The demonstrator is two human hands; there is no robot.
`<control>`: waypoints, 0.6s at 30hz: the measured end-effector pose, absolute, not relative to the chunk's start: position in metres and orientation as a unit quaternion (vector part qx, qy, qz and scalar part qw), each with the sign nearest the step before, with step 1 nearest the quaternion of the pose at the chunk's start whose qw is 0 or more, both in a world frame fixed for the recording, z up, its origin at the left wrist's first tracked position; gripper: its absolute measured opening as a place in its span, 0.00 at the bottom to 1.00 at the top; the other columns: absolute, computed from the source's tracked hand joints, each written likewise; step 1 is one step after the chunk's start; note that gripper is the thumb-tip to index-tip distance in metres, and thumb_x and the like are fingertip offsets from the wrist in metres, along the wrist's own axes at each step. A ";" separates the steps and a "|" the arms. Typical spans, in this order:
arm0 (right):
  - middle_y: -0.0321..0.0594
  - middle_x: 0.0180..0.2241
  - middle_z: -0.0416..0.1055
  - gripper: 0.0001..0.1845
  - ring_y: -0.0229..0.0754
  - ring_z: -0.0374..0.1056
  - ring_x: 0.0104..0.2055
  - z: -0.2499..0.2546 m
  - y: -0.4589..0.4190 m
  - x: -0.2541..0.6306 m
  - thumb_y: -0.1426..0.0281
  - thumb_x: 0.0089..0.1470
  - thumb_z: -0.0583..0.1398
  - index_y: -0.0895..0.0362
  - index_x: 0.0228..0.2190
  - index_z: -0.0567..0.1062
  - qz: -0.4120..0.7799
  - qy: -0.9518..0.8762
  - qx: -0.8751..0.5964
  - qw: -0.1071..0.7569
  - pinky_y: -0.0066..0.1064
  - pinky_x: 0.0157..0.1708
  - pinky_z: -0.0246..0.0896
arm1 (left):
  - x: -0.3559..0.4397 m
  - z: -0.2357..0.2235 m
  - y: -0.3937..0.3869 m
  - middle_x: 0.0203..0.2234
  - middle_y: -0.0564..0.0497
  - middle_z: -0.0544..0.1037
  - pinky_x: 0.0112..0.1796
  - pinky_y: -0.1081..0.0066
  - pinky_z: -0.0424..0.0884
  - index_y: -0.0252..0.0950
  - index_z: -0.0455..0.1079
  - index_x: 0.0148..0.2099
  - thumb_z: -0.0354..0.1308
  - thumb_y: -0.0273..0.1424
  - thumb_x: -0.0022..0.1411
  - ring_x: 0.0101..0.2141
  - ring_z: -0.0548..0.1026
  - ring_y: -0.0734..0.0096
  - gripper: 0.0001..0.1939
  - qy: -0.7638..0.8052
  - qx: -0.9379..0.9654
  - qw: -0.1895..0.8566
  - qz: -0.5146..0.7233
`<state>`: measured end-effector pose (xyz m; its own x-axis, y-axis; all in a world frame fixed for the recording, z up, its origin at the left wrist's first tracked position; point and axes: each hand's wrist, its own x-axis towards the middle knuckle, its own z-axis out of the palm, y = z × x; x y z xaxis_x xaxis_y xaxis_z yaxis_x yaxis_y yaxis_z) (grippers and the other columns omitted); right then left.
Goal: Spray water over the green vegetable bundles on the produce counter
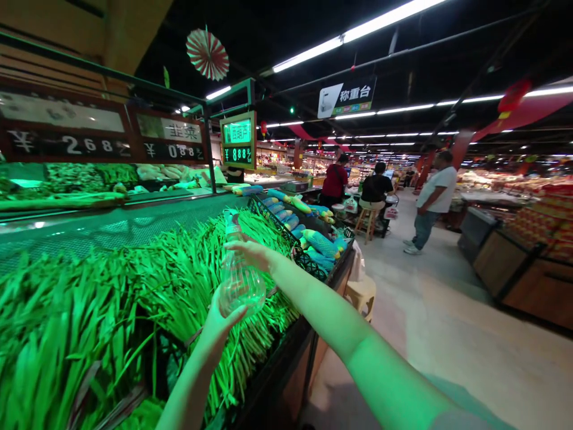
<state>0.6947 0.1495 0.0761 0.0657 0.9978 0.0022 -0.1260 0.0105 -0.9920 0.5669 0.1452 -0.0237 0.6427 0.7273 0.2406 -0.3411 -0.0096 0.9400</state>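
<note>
A clear plastic spray bottle is held upright over the leafy greens, with some liquid seemingly low inside it. My left hand grips its rounded base from below, thumb across the front. Higher up, my right hand reaches in from the right and is closed around the neck, just under the spray head. Part of the right fingers is hidden behind the bottle. Long green chives lie in thick bunches beneath and around both hands, tinted by green light.
Beyond the chives, a black crate holds netted vegetables. Price signs hang above the shelf on the left. A cream plastic stool stands beside the stand. Farther off, a person in white stands in the aisle and two others face a counter.
</note>
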 end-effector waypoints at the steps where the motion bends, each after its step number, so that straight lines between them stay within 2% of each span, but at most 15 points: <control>1: 0.34 0.23 0.64 0.12 0.35 0.63 0.23 0.076 0.150 0.695 0.72 0.46 0.57 0.57 0.34 0.61 0.510 -0.451 -0.485 0.548 0.28 0.24 0.60 | 0.568 -0.025 0.147 0.49 0.40 0.61 0.48 0.61 0.60 0.34 0.51 0.52 0.63 0.42 0.36 0.49 0.60 0.55 0.41 0.168 0.595 0.685 0.386; 6: 0.33 0.23 0.64 0.18 0.35 0.63 0.22 0.072 0.156 0.688 0.70 0.44 0.60 0.57 0.38 0.62 0.491 -0.450 -0.499 0.554 0.26 0.25 0.60 | 0.564 -0.034 0.160 0.47 0.39 0.63 0.44 0.61 0.63 0.34 0.52 0.52 0.64 0.43 0.30 0.48 0.61 0.51 0.46 0.169 0.589 0.682 0.398; 13: 0.33 0.22 0.64 0.14 0.33 0.63 0.21 0.076 0.161 0.673 0.71 0.48 0.57 0.59 0.39 0.62 0.479 -0.463 -0.495 0.558 0.24 0.24 0.59 | 0.554 -0.026 0.163 0.46 0.38 0.64 0.42 0.57 0.65 0.34 0.50 0.53 0.64 0.45 0.30 0.47 0.63 0.49 0.48 0.178 0.579 0.674 0.422; 18: 0.31 0.20 0.63 0.19 0.34 0.63 0.20 0.072 0.163 0.664 0.74 0.47 0.58 0.57 0.42 0.60 0.453 -0.461 -0.513 0.565 0.23 0.21 0.59 | 0.549 -0.030 0.162 0.43 0.40 0.67 0.39 0.60 0.68 0.34 0.56 0.49 0.64 0.44 0.29 0.45 0.65 0.49 0.43 0.163 0.581 0.673 0.426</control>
